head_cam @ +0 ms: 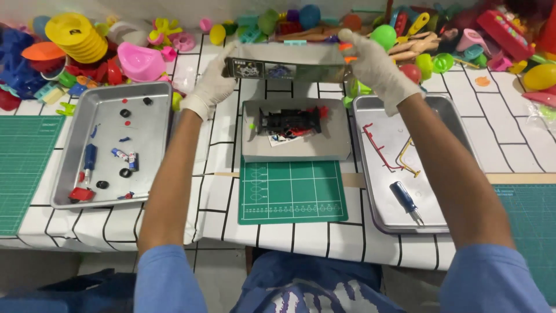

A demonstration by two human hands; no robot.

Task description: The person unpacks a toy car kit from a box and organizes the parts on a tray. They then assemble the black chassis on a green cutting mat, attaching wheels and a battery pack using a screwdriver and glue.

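White tabletop (pixel 509 116) with black grid lines, heaped with bright plastic toys (pixel 87 52) along the far edge. Two metal trays: left tray (pixel 75 145) with small blue and red car parts and black wheels, right tray (pixel 452 168) with thin plastic runners and a blue screwdriver (pixel 406 200). Green cutting mat (pixel 292 194) in the middle, open box base (pixel 295 152) just beyond it, dark toy-car chassis (pixel 289 122) inside. Box lid (pixel 286 65) raised above the base, pinched at both ends: left hand (pixel 215 81) and right hand (pixel 373 64), gloved, each grip clenched on the lid. Best kept level, held by the short ends, clear of the toy heap.
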